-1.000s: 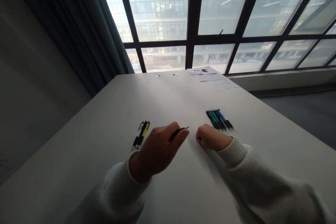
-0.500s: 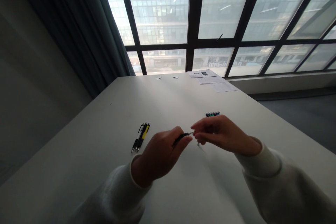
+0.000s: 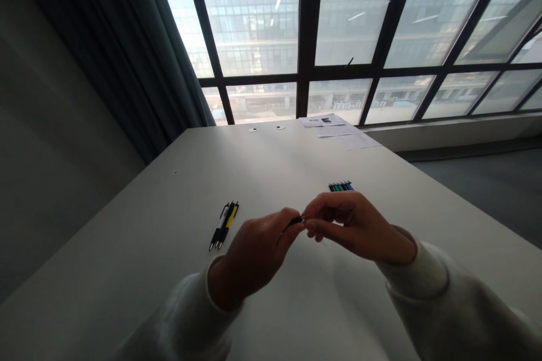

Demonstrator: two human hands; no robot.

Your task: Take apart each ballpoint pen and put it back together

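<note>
Right above the white table (image 3: 169,271), the left hand (image 3: 254,254) is curled around a slim black pen (image 3: 293,222), only its short dark end poking out. Meeting it, the right hand (image 3: 353,225) pinches that tip with its fingertips, perhaps gripping a small part, too tiny to tell. Nearby lie a yellow-and-black pen pair (image 3: 224,225) and a coloured pen row (image 3: 341,186).

Strong backlight from the windows (image 3: 347,22) ahead; I read the glass as bright and near washed out. The curtain (image 3: 127,51) and left wall sit in deep shade. The counter (image 3: 169,271) takes a soft sheen, with faint shadows under my hands, which show dark against it. Window bars bow outward at the edges. Focus is sharp, no motion blur.
</note>
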